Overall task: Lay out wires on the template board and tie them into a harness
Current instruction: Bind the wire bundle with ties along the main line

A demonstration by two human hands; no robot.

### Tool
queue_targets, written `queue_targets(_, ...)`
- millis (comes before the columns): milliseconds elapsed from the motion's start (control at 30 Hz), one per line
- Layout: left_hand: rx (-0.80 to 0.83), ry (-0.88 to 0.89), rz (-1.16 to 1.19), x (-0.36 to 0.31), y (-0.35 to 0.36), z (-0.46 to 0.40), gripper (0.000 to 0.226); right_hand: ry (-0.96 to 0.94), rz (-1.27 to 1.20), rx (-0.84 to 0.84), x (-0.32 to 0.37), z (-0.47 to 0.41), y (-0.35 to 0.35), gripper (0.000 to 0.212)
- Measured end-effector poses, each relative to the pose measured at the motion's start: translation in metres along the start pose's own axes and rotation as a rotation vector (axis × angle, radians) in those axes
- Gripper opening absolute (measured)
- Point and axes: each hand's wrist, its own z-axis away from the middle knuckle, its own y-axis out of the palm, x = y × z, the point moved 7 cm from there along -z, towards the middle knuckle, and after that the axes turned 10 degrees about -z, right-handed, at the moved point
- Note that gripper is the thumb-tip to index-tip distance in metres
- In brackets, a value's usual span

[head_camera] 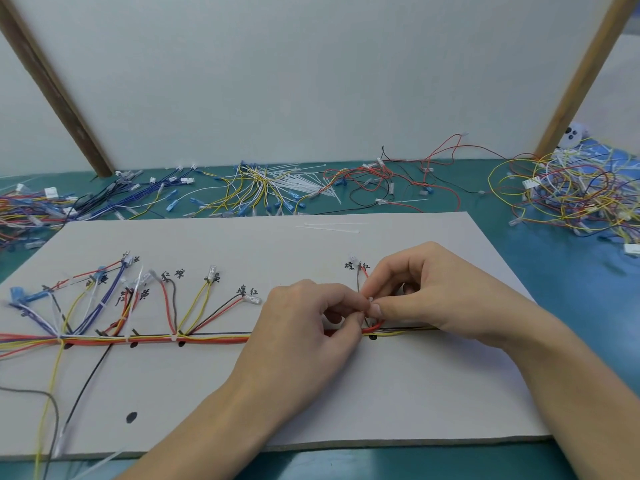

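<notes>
White cable tie pinched between left hand and right hand, just above wire bundle.

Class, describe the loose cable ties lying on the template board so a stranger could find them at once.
Start at the white template board. Near its far edge, beyond both hands, lie two loose white cable ties. Unlike the heap of ties on the green table behind, they rest on the board itself.

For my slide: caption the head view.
Both hands, left hand and right hand, pinch a cable tie around the wire bundle on the template board.
</notes>
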Motion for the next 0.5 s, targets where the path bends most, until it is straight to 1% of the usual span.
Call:
queue_targets(200,0.008,0.003,-0.003,-0.001,-0.0007,0.0004,0.023,-0.003,0.019,0.003,0.0011,0.0001,0.0004,0.012)
queue_targets(367,0.004,0.001,0.01,-0.0024,-0.0026,0.0008,0.027,0.001,0.006,-0.003,0.0007,0.0007,0.0002,0.009)
queue_targets(500,-0.019,0.037,0.013,-0.0082,-0.0053,0.0015,0.024,-0.01,0.031,0.0,0.0019,0.0005,0.0005,0.011)
